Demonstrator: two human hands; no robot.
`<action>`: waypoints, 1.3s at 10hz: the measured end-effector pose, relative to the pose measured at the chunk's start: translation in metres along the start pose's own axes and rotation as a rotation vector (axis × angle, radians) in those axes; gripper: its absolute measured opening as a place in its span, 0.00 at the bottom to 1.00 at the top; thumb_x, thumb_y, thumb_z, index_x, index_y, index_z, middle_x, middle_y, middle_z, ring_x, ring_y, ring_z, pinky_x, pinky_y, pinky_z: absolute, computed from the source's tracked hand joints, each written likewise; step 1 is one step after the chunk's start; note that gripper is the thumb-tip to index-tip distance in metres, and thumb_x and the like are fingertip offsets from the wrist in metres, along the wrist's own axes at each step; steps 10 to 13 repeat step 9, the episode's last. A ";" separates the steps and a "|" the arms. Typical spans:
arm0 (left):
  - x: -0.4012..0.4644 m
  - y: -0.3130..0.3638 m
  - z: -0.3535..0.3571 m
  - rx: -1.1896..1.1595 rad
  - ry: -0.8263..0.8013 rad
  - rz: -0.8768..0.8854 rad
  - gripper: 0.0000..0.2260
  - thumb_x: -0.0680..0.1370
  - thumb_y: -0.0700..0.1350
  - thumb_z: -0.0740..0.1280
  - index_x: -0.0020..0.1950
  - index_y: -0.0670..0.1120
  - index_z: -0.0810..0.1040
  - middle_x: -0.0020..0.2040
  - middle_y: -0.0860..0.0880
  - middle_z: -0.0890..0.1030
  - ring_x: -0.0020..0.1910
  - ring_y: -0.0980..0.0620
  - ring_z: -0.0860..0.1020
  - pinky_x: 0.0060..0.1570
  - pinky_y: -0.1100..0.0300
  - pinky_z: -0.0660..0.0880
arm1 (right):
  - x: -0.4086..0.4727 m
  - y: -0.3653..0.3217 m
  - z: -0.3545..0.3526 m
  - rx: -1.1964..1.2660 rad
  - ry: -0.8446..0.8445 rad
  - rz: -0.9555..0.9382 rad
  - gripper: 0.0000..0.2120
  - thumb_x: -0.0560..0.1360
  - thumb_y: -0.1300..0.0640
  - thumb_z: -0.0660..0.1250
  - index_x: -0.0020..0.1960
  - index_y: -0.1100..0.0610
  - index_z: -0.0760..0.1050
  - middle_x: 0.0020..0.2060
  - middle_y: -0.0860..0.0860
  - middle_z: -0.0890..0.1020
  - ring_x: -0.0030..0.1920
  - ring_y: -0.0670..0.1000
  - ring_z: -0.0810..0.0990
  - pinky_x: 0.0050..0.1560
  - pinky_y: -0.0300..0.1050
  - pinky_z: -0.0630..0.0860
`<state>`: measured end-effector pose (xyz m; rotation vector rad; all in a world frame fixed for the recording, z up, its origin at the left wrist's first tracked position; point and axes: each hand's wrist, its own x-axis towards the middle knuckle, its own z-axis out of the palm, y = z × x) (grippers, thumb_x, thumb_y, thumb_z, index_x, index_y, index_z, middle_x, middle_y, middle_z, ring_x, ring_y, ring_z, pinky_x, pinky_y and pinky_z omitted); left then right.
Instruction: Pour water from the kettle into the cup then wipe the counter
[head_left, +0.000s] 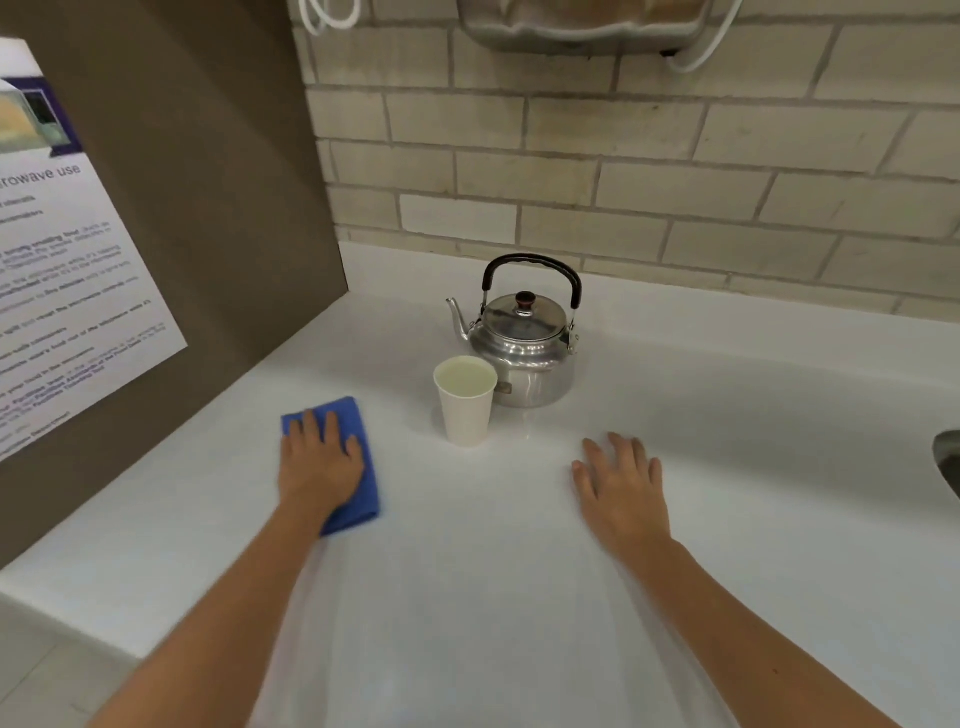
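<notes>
Two hands lie flat: left hand (317, 462) pressing the cloth (358, 467), long axis toward 12; cup (466, 402) at its 2 o'clock, right hand (621, 480) empty, fingers spread.

- Head view, worn up high, looking forward and down across the white counter (727, 415) toward the brick wall (623, 156).
- Close in: both forearms reach from the bottom edge.

Two bare forearms, no sleeves, left hand (319, 467), right hand (623, 486), no rings or watch
</notes>
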<state>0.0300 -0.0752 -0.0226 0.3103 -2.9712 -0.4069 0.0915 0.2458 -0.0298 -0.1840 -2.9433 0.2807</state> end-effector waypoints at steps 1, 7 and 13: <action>0.048 -0.007 0.003 0.055 -0.062 -0.060 0.25 0.80 0.49 0.50 0.74 0.39 0.54 0.75 0.34 0.54 0.73 0.34 0.53 0.73 0.43 0.50 | 0.004 0.000 0.003 0.019 0.012 0.020 0.20 0.79 0.48 0.53 0.68 0.52 0.65 0.69 0.56 0.65 0.71 0.59 0.58 0.69 0.56 0.57; 0.146 0.037 0.024 0.044 -0.307 0.569 0.25 0.81 0.52 0.46 0.75 0.46 0.45 0.78 0.44 0.44 0.76 0.46 0.44 0.75 0.51 0.41 | 0.060 -0.042 0.008 0.030 0.035 0.339 0.18 0.78 0.47 0.52 0.67 0.46 0.65 0.69 0.52 0.66 0.69 0.58 0.59 0.68 0.56 0.57; 0.146 0.041 0.018 -0.053 -0.230 0.582 0.24 0.81 0.50 0.47 0.75 0.44 0.48 0.78 0.44 0.50 0.76 0.47 0.47 0.75 0.52 0.43 | 0.074 -0.046 -0.014 0.035 0.011 0.382 0.20 0.79 0.46 0.49 0.69 0.47 0.62 0.70 0.53 0.65 0.70 0.57 0.60 0.70 0.57 0.55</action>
